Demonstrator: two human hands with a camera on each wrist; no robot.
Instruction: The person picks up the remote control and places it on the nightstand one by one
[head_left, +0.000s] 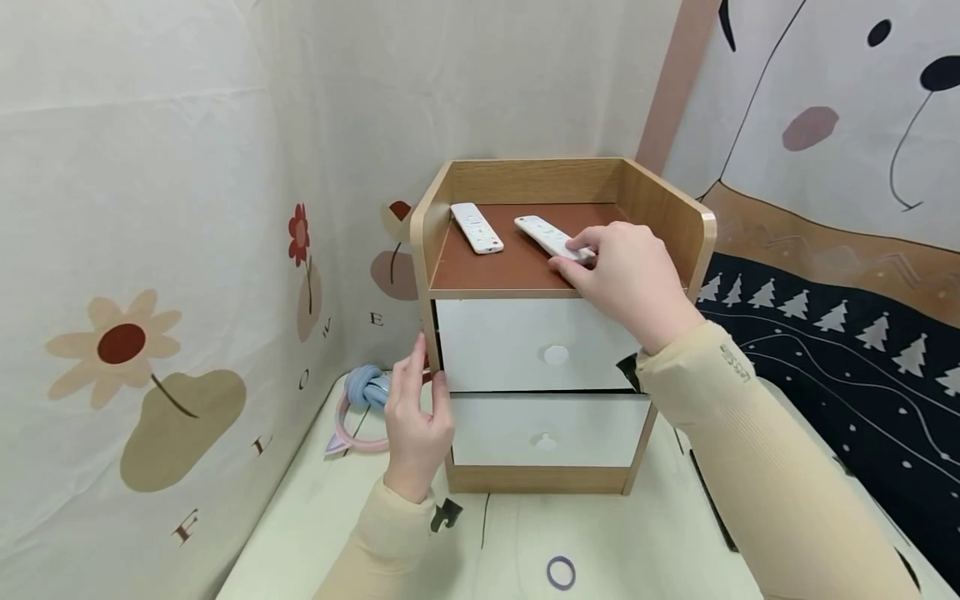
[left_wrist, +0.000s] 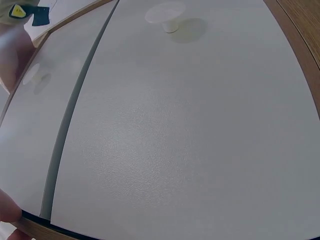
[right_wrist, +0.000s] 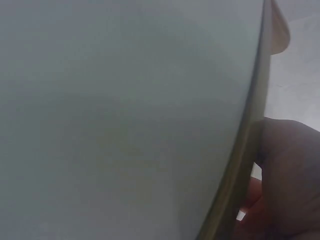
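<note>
A small wooden cabinet [head_left: 540,481] with two white drawers, the upper [head_left: 502,342] and the lower [head_left: 495,429], stands on the table. On its brown top shelf lie two white remotes. My right hand [head_left: 630,279] pinches the near end of the right remote [head_left: 547,235] between thumb and fingers; the left remote [head_left: 477,228] lies apart from it. My left hand [head_left: 420,425] rests against the cabinet's left side, fingers pointing up. The left wrist view shows the drawer fronts [left_wrist: 175,125] close up, with fingertips at the lower left edge. In the right wrist view the remote is hidden.
Left of the cabinet lie a blue knotted item [head_left: 367,387] and a pink ring-shaped band [head_left: 360,442]. A small purple ring [head_left: 561,572] lies at the table's front. Patterned cloth [head_left: 150,208] hangs behind and at both sides. A dark flat strip [head_left: 712,500] lies at the right.
</note>
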